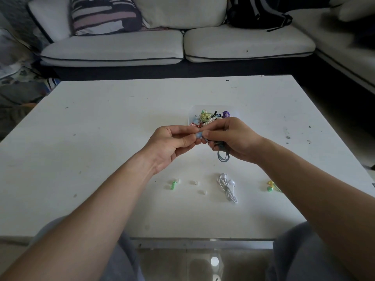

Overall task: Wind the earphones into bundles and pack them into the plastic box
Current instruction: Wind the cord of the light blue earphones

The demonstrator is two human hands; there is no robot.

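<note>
The right hand [235, 138] grips the looped grey-blue earphone cable [223, 157], the left fingers [185, 141] pinch its pale-blue bud [198, 135]; the clear plastic box [191, 115] sits just beyond, at twelve o'clock.

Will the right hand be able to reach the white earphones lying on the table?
Probably yes. The white earphones lie in the open close by the right hand, with nothing between. But that hand grips the blue earphones, so it must let go first.

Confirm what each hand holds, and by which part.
The left hand pinches the pale blue earbud between thumb and fingertips; the right hand grips the coiled grey-blue cable by its upper end, loops hanging below the palm.
</note>
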